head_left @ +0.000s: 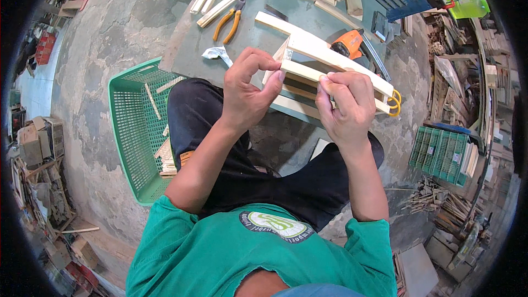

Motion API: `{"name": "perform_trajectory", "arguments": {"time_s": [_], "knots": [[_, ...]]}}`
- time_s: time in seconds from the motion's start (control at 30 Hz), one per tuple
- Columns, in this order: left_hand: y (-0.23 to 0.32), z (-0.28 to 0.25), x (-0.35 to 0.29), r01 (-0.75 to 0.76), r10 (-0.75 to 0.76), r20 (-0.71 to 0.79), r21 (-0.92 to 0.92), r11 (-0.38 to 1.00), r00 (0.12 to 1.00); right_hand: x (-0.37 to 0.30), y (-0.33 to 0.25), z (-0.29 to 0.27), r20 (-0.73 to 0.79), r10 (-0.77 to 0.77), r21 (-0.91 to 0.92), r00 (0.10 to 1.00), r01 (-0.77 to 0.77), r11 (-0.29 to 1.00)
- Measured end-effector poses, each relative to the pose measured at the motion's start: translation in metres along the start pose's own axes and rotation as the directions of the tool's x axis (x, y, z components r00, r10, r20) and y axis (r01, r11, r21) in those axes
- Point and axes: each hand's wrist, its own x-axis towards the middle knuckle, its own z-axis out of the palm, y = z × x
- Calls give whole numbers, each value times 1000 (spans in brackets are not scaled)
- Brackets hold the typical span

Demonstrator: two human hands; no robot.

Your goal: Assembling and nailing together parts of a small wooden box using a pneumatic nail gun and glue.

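Note:
A small crate-like frame of pale wooden slats (335, 58) rests on the grey-green worktop in front of me, slanting down to the right. My left hand (242, 88) is closed, thumb and forefinger pinching the left end of the frame's near upper slat (301, 70). Farther right along that same slat, my right hand (347, 104) is closed, its thumb and fingertips pressed on the wood. Whether something small sits under the fingertips cannot be made out. Just beyond the frame lies an orange and black tool (347, 44), partly hidden by it.
Orange-handled pliers (229, 20) and a crumpled white wrapper (218, 54) lie on the worktop (192, 60). Loose wooden strips (228, 4) are at its far side. A yellow coil (395, 104) hangs at the frame's right end. A green plastic basket (122, 126) stands left of my leg.

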Motion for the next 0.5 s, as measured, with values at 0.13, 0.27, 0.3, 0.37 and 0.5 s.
{"name": "perform_trajectory", "arguments": {"time_s": [0.13,0.27,0.3,0.37,0.5], "knots": [[18,20,-5,46,-21,-174,145,988,984,0,0,1,3,-3,2,1000,3,1000],[20,41,-8,165,-106,-288,188,968,952,0,-1,2,-1,0,0,1000,0,1000],[22,44,-7,166,-106,-291,190,968,951,0,-1,2,-1,-2,3,1000,2,1000],[25,49,-5,223,-170,-320,136,965,932,0,-1,2,5,-4,2,1000,4,1000],[24,51,-3,234,-173,-319,164,958,932,-1,1,1,7,-7,1,1000,7,1000]]}}
